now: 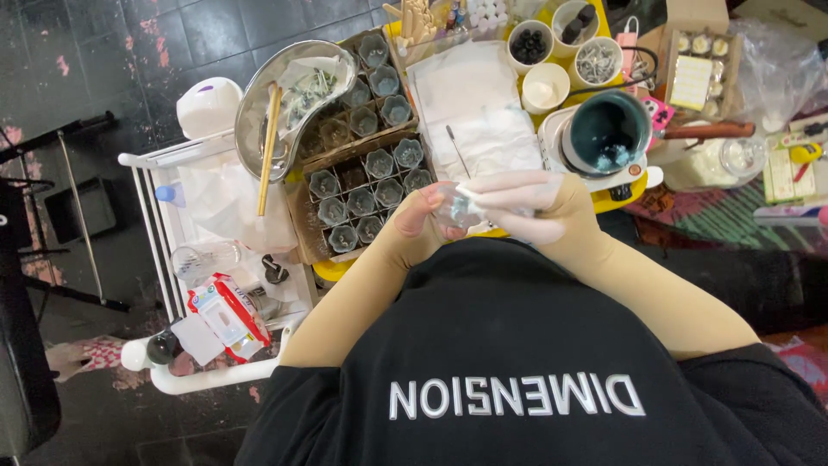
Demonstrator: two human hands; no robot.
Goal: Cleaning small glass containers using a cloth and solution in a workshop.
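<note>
Just above the black shirt (517, 362), both hands meet over the near edge of the yellow tray (341, 269); the left hand (418, 226), in a long tan sleeve, is curled round a small clear glass (454, 207), and the right hand (526, 203), in a pale glove, lies across the glass from the other side, fingers pressed to it; so the hands are together, clamped on that one glass. Much of the glass is covered by fingers, and what is inside it cannot be made out; a small white tip shows at its top edge, too small to identify. Beyond the hands, a cardboard divider box (362, 190) holds rows of empty clear glasses; a steel kidney dish (289, 103) with wooden sticks sits to its left, contents blurred. Right of centre stands a dark pot (604, 134) with a blue-green residue. Down on the white cart (172, 250), a red and white carton (228, 315) lies tilted beside a white slip; a yellowish label sheet (690, 82) rests upper right, print unreadable.
</note>
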